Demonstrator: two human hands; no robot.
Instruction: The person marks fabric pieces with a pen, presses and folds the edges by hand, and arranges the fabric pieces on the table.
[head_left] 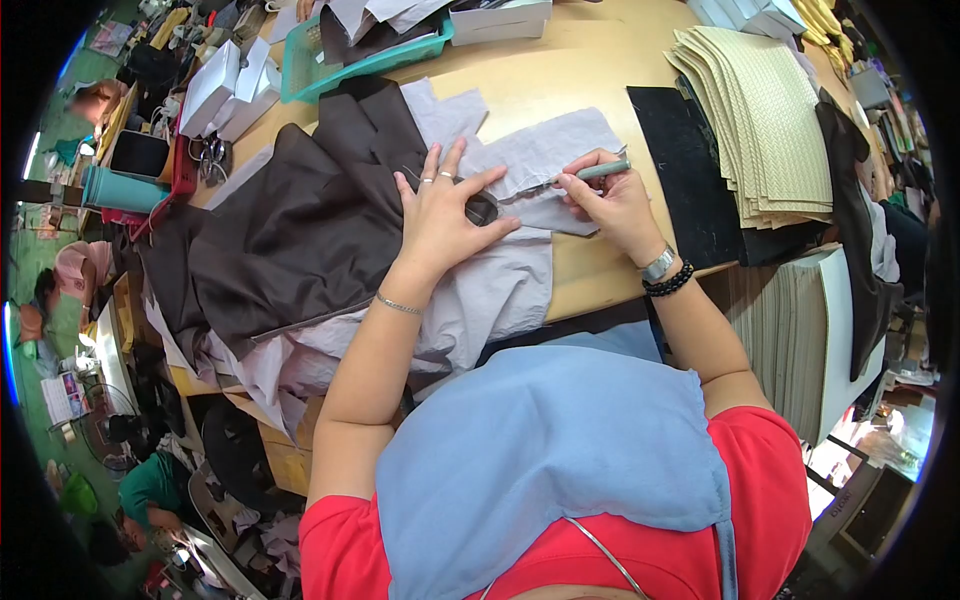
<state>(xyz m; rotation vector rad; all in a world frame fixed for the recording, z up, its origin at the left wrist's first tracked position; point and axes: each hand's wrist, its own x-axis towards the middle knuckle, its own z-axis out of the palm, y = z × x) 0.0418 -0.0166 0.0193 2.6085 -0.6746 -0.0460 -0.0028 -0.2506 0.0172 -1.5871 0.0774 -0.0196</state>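
My right hand (612, 205) grips a pen-like tool with a grey-green handle (604, 169); its thin dark tip points left over the pale lilac fabric (560, 142). I cannot tell its exact kind. My left hand (446, 222) lies with fingers spread on the fabric, beside the tool's tip. A small dark round patch (481, 210) shows between its thumb and index finger. Dark brown smooth cloth (300, 230) lies in folds under and left of that hand, with more lilac fabric beneath it and toward my body.
Behind the cloth stands a teal basket (300, 62) holding fabric pieces. White boxes (228, 90) and scissors (210, 160) are at the left. On the right lie a black sheet (680, 170) and a stack of cream textured sheets (765, 125). People work at the far left.
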